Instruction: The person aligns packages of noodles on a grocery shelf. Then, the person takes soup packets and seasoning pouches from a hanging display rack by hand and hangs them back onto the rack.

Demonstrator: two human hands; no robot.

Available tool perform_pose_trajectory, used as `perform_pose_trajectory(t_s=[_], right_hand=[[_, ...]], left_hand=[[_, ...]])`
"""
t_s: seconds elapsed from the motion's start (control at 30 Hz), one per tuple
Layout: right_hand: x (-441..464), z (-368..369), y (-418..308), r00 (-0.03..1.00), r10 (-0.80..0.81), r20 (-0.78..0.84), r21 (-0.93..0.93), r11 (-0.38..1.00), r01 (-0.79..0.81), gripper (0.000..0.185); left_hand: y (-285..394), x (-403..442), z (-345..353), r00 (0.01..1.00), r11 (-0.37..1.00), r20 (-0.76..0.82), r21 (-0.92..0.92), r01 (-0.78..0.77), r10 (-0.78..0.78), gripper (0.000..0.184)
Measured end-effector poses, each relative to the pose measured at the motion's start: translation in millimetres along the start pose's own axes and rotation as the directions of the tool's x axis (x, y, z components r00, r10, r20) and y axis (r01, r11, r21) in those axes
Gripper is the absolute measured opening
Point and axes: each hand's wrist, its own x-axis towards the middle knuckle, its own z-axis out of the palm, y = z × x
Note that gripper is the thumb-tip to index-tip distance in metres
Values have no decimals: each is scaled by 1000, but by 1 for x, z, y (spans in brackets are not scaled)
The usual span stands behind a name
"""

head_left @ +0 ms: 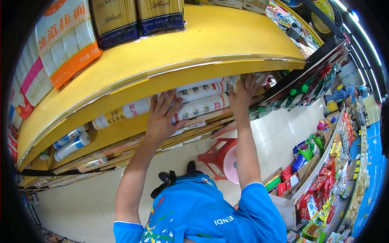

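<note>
Paper-wrapped rolls of dried noodles lie on their sides on the shelf below the yellow top board. My left hand rests across them with its fingers spread, partly covering a white and yellow roll. At the right end of the rolls is my right hand, its fingers stretched up and inward under the board's edge. Clear plastic wrapping shows beside its fingertips, but their exact contact is hard to make out. Neither hand is closed around a roll.
Above, the yellow shelf board carries noodle packs and spaghetti bags. A red stool stands on the tiled floor. At the right is a long display of packaged goods; another person bends farther off.
</note>
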Motion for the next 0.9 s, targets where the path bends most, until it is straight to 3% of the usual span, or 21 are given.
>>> perform_pose_trajectory(t_s=[0.03, 0.1, 0.23, 0.27, 0.3, 0.33, 0.4, 0.43, 0.47, 0.53, 0.57, 0.63, 0.77, 0.9], right_hand=[[5, 3, 1, 1000, 0, 0, -2, 1000, 0, 68], [15, 7, 1, 987, -16, 160, -69, 997, 28, 63], [36, -18, 20, 940, -70, 333, -29, 996, 84, 58], [41, -31, 32, 900, -136, 414, 326, 946, -7, 55], [43, -38, 38, 857, -229, 462, 626, 769, -132, 52], [44, -38, 40, 856, -231, 463, 625, 769, -131, 52], [42, -36, 45, 963, -89, 256, 445, 895, -35, 49], [40, -28, 51, 969, -186, 161, 211, 966, 151, 48], [37, -15, 55, 969, -187, 163, 211, 966, 151, 48], [32, 9, 53, 970, -209, 126, -210, 950, 232, 49], [36, 15, 54, 970, -207, 127, -210, 950, 231, 49], [48, 19, 49, 974, -151, 168, 32, 989, 147, 48], [63, 12, 37, 976, -84, 202, -57, 994, 97, 43], [68, 6, 40, 953, -172, 249, -54, 980, 191, 42]], left_hand=[[0, 0, 0, 1000, 1000, 0, 1, -2, 2, 70], [-1, 0, -1, 1000, 1000, -5, -3, -6, 6, 69], [-1, 0, 0, 1000, 999, -18, -34, -3, 2, 68], [-1, 0, 0, 1000, 999, -19, -35, -2, 1, 68], [-2, 0, 1, 1000, 999, -30, -40, -8, 7, 68], [-2, 0, 2, 999, 999, -40, -45, -14, 12, 68], [-3, -1, 3, 999, 999, -42, -47, -11, 9, 68], [-3, -2, 3, 999, 999, -43, -48, -10, 8, 67], [-2, -2, 4, 999, 999, -43, -49, -8, 6, 67], [-1, -1, 3, 999, 998, -31, -67, 10, -12, 66], [0, -1, 1, 1000, 998, -29, -67, 10, -12, 66], [2, 1, -2, 999, 997, -20, -55, 44, -45, 64], [5, 2, -5, 999, 999, 16, -6, 41, -41, 65], [5, 2, -4, 999, 999, -10, 22, 31, -31, 67]])
